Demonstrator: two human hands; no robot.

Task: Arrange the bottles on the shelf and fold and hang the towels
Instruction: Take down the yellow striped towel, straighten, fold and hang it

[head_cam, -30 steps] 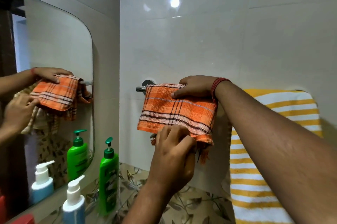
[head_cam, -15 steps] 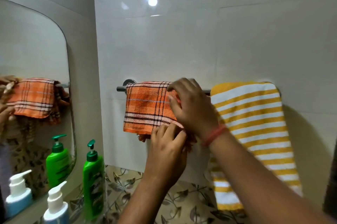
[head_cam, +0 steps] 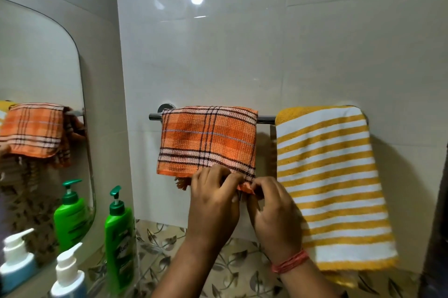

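Wall: glossy pale tile; chrome towel rail [head_cam: 265,119].
Rail load: orange plaid towel [head_cam: 207,139] left, yellow striped towel [head_cam: 332,176] right.
Hands: left hand [head_cam: 213,203] and right hand [head_cam: 272,208] both pinch the plaid towel's lower right corner.
Ledge: green pump bottle [head_cam: 118,234], white pump bottle [head_cam: 69,276] beside mirror [head_cam: 41,74].

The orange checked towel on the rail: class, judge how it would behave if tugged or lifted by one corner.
The orange checked towel is probably floppy: it drapes over the towel rail and its lower edge bunches where the left hand and right hand pinch it. It looks thin, so likely light. A tug might slide it along the smooth rail.
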